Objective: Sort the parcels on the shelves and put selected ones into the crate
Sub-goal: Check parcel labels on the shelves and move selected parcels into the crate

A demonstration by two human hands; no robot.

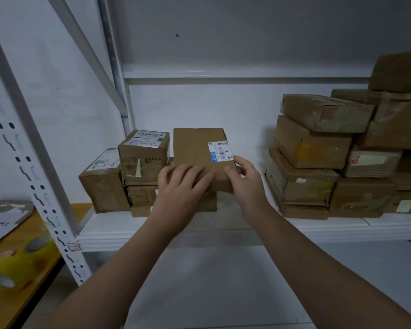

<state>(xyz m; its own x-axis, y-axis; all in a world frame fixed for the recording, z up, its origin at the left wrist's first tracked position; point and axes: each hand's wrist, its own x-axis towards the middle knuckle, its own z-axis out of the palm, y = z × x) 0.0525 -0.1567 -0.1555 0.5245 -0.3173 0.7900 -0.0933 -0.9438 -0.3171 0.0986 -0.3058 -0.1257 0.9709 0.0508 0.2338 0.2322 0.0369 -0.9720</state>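
Both hands are up on the white metal shelf, working the flat brown cardboard parcel with the blue-and-white barcode label. It lies on top of the middle of the left-hand group, resting on another plain carton. The left hand lies across its near top face with the fingers laid out almost straight and close together, thumb hidden. The right hand clamps the near right corner, thumb on top and fingers wrapped round the side. Count the left group: six cartons that I can make out, including a squat cube with a white printed label, a taller box with handwriting on its label at far left, and two thin ones stacked beneath the cube. Well apart to the right is a rough heap of brown cartons, at least nine, creased and shiny with tape, with edges running out of view so the exact number is unclear. A slotted white steel upright stands at the left. Beyond it, on an orange wooden tabletop, sit two blurred yellow tape rolls and one flat grey mailer with a white label.
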